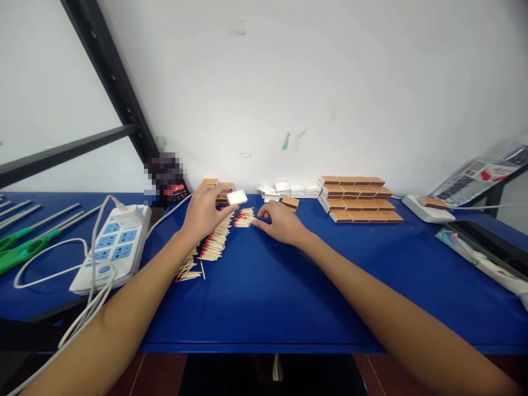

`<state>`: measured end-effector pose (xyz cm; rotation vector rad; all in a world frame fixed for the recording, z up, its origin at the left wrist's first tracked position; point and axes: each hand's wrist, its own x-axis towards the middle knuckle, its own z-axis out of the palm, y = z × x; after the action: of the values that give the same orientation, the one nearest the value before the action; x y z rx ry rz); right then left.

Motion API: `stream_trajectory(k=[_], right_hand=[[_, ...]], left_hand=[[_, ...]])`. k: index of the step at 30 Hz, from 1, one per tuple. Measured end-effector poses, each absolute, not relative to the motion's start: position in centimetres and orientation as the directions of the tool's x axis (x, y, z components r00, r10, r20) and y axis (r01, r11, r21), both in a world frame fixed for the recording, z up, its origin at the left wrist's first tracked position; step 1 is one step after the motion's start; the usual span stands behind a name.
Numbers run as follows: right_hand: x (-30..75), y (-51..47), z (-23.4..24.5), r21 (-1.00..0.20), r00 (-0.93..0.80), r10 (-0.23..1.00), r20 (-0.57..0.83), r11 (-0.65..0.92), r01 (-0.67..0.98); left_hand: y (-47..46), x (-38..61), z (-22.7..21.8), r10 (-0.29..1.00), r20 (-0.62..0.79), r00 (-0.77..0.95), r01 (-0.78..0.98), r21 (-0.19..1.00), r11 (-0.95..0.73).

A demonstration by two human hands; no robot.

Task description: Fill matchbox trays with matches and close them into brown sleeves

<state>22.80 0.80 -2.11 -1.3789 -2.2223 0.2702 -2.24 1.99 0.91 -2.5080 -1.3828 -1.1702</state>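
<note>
My left hand [204, 209] holds a small white matchbox tray [236, 197] between thumb and fingers, above the blue table. Just below the tray lies a small group of red-tipped matches [245, 218]. To their right is my right hand [282, 221], its fingers bent, with a gap between thumb and forefinger and nothing visible in them. A larger spread of matches [214, 245] lies beneath and in front of my left hand, partly hidden by it. Behind my right hand is an orange-brown matchbox sleeve [291, 203].
White trays [289, 188] lie along the wall beside stepped rows of matchboxes [358, 201]. More matchboxes [211, 182] stand behind my left hand. A power strip [119, 242] with looped white cable and green-handled scissors [28, 247] are at left. At right sits a white adapter [427, 209].
</note>
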Motion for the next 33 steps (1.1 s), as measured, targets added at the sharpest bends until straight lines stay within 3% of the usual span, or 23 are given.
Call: stream_trajectory(k=[11,18,25,33], right_hand=[[22.9,0.5,-1.4,-0.454,-0.363,0.902,0.234,0.432,0.78],[27.1,-0.1,-0.6,-0.515,-0.405,0.908,0.108,0.4,0.759],[28.3,0.2,-0.3,-0.515,-0.377,0.85,0.369,0.524,0.678],[26.8,-0.8,-0.2,-0.39,-0.513,0.758,0.404,0.65,0.653]], left_hand=[[2.3,-2.2,0.2,0.715,0.617,0.328,0.756,0.283,-0.591],[1.4,-1.2,-0.3,0.694,0.562,0.45,0.704,0.255,-0.663],[0.1,0.2,-1.0,0.701,0.487,0.521,0.677,0.264,-0.687],[-0.5,0.7,-0.7,0.683,0.509,0.523,0.652,0.276,-0.706]])
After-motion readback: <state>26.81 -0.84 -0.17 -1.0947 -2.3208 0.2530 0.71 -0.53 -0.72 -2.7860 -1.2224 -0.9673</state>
